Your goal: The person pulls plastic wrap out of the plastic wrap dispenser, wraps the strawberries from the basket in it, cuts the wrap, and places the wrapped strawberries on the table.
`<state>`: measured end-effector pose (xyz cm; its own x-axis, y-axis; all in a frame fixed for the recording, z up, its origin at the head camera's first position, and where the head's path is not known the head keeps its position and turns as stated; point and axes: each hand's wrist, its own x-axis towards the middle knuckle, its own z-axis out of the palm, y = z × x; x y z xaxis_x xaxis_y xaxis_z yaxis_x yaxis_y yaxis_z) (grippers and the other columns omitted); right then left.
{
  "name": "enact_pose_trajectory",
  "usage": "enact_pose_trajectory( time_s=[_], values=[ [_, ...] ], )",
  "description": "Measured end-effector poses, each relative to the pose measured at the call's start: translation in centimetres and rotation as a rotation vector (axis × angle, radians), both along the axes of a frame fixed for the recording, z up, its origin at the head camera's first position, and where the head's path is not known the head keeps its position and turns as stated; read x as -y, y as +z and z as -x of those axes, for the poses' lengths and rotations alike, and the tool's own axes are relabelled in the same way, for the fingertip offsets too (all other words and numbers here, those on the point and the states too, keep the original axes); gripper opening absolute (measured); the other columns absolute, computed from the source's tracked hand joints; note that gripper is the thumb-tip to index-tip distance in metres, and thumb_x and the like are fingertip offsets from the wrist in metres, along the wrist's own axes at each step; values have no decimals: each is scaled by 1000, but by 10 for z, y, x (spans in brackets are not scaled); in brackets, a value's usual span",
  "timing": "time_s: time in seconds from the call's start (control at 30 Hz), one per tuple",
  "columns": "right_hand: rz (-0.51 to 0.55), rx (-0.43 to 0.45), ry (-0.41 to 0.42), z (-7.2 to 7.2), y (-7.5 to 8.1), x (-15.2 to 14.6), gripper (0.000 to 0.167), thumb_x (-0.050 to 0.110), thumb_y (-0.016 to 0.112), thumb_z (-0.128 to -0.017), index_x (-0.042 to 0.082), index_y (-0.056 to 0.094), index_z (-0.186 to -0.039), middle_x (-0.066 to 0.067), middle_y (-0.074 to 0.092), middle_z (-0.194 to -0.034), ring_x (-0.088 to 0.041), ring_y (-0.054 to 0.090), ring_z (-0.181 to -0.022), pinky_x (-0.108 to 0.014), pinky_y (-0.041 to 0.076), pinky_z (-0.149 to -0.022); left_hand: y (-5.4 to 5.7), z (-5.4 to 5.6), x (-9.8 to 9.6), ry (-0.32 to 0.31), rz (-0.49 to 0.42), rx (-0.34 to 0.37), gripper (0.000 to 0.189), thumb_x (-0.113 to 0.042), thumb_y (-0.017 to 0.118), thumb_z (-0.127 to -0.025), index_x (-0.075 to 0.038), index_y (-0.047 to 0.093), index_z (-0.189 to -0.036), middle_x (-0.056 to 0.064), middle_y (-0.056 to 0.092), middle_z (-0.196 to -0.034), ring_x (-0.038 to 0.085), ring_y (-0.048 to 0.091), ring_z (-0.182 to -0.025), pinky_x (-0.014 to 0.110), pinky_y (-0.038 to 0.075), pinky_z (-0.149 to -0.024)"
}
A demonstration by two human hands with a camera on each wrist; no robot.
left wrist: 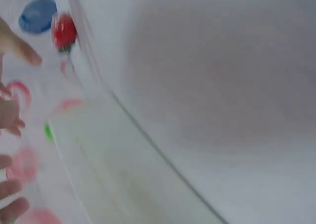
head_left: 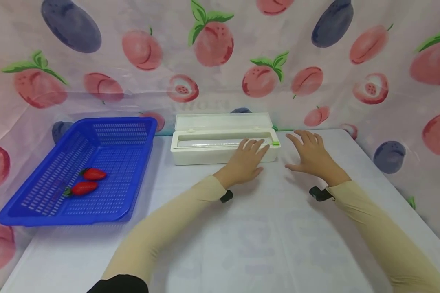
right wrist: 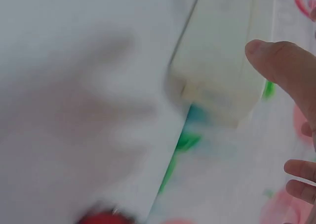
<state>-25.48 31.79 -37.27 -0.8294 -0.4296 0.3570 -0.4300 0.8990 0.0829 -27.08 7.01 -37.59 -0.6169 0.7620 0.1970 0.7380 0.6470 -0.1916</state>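
Observation:
A white plastic-wrap dispenser box stands at the back of the table with its lid raised. Inside lies a pale, shiny roll, and a small green slider sits at the right end of the rim. My left hand is spread in front of the box's right half, fingertips overlapping its front rim; contact cannot be made out. To the right of the box, my right hand hovers with fingers and thumb apart, holding nothing. Both wrist views show the box blurred near the fingers.
At the left is a blue plastic basket with two red strawberries in it. White cloth covers the table. A fruit-printed curtain hangs close behind the box and along the sides.

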Motion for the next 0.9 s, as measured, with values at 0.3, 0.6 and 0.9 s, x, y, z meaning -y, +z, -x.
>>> enact_pose_trajectory(
  time_s=[0.3,0.6,0.9],
  values=[
    [-45,55,111,25,1,60,93,48,80,-65,0,38,-133,-23,41,-135,-40,35,-125,-63,28,-98,6,17,94,260,-141,-79,72,-46,59,-86,-4,37,-140,15,46,-138,31,44,-127,45,31,-110],
    [-139,19,83,37,-5,87,88,54,79,-64,-3,48,-124,-21,52,-123,-39,46,-115,-66,32,-97,-8,27,131,370,-43,-24,71,-49,61,-84,0,42,-133,17,48,-132,33,43,-125,48,29,-109],
    [-126,119,12,42,-8,94,79,55,76,-67,-4,53,-113,-20,56,-114,-36,52,-106,-64,36,-90,-15,36,137,428,-16,64,68,-46,64,-83,1,45,-128,17,52,-125,31,50,-119,52,28,-107]
  ],
)
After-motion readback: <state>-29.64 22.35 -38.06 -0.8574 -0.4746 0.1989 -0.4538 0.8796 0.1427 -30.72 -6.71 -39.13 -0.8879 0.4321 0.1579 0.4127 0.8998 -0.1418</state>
